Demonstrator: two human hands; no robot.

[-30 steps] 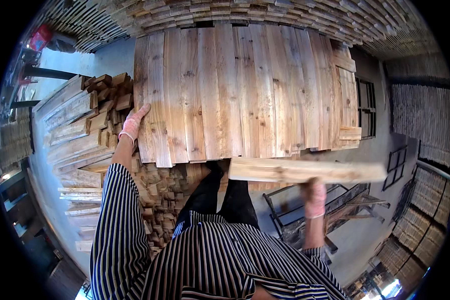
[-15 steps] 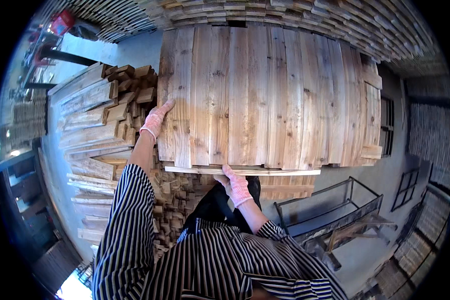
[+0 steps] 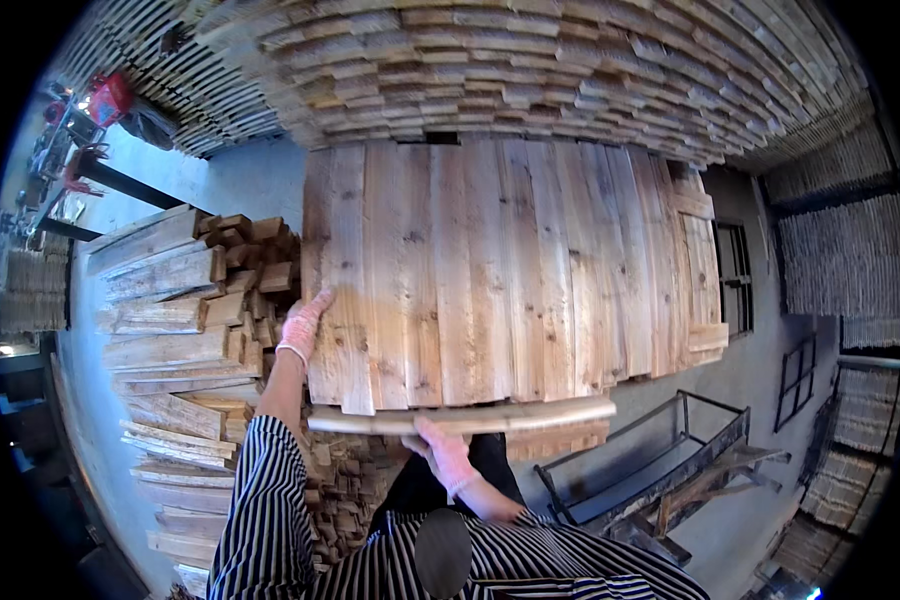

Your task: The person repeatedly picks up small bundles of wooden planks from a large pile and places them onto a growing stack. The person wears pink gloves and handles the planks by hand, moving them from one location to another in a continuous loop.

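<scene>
Broad wooden boards [image 3: 470, 270] lie side by side in a flat row in front of me. My left hand [image 3: 305, 325], in a pink-and-white knit glove, lies against the left edge of this row, its fingers reaching over the outermost board. Along the near edge of the row, a narrow wooden board [image 3: 550, 416] is held close to the board ends. My right hand [image 3: 444, 458], gloved alike, is closed on that board near its middle, thumb on top; its other fingers are largely hidden beneath. The board's right end sits slightly higher than its left.
Cut planks [image 3: 160, 350] are heaped at left, and small blocks [image 3: 350, 490] lie low by my legs. Beyond the row rises a large stack of boards [image 3: 530, 70]. A dark metal frame [image 3: 670, 455] and a wooden trestle [image 3: 690, 490] stand at right.
My view has tilted up, so the row sits lower in the picture and more of the far stack shows. The narrow board has tipped slightly, its right end rising. My left hand keeps its place.
</scene>
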